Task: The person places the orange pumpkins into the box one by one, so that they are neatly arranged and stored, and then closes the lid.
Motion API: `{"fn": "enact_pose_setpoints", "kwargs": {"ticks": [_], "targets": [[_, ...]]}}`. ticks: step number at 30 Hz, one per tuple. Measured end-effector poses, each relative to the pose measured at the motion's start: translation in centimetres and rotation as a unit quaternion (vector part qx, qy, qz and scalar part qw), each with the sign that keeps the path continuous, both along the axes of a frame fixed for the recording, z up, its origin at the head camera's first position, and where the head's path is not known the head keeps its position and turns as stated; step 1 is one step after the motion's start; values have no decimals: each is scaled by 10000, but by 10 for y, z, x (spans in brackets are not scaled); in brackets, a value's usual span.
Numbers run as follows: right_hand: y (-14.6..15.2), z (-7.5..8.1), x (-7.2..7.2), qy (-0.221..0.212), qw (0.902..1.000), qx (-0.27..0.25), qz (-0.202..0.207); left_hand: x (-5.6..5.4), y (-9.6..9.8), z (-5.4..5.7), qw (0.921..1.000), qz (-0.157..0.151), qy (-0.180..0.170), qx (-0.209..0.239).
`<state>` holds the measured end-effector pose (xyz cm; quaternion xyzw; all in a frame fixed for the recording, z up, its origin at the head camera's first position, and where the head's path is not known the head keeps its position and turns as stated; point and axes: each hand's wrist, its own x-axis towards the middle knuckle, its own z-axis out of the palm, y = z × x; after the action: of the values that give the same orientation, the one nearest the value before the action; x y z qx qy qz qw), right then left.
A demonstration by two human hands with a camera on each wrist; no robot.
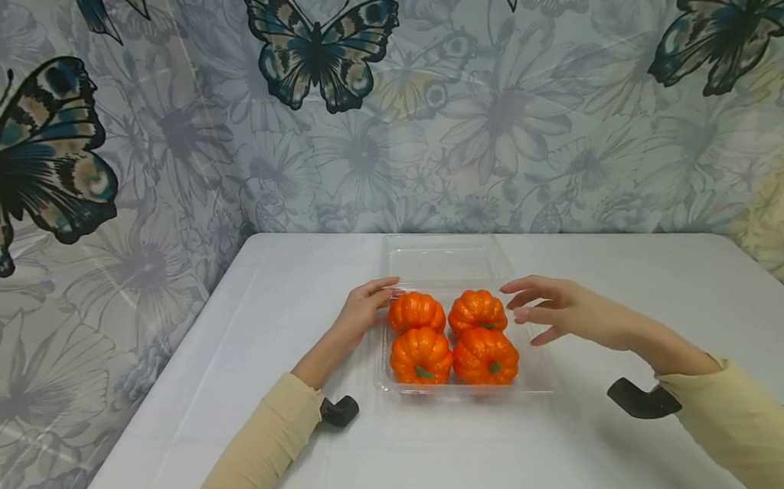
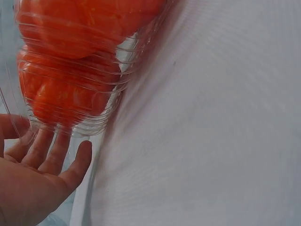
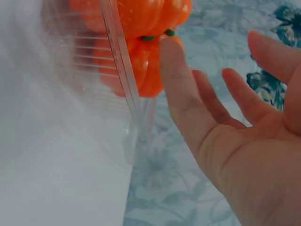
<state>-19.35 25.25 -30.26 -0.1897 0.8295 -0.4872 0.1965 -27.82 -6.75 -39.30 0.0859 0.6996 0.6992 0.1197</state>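
Observation:
Several glossy orange toy pumpkins [image 1: 485, 355] with green stems sit in two rows inside a clear plastic clamshell container [image 1: 536, 371]. Its transparent lid [image 1: 444, 258] is folded back, lying toward the wall. My left hand [image 1: 364, 308] is at the container's far left side, fingers extended right at the rim. In the left wrist view, these fingers [image 2: 57, 153] reach against the ribbed plastic wall, below an orange pumpkin [image 2: 68, 87]. Beyond the right rim, my right hand [image 1: 566, 311] hovers with spread, slightly bent fingers and holds nothing. The right wrist view shows its palm [image 3: 256, 160] beside the container's edge [image 3: 123, 61].
A white-covered table [image 1: 284, 284] carries the container near its middle. Behind it and on the left hangs a floral curtain [image 1: 515, 135] with large butterflies. Black wrist-worn pieces [image 1: 644, 399] stick out from both beige sleeves [image 1: 263, 446].

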Motion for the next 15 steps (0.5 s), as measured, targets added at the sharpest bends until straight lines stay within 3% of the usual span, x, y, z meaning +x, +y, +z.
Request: {"fn": "enact_pose_setpoints", "kwargs": {"ticks": [6,15], "targets": [[11,-1,-13,-586,9912,-862,-815,-1,0,2,9998,101,-32,-192],[25,-12,-39,-1622,9501,-1870,-1898,-6,-2,4,9978,496,-271,-360]]}}
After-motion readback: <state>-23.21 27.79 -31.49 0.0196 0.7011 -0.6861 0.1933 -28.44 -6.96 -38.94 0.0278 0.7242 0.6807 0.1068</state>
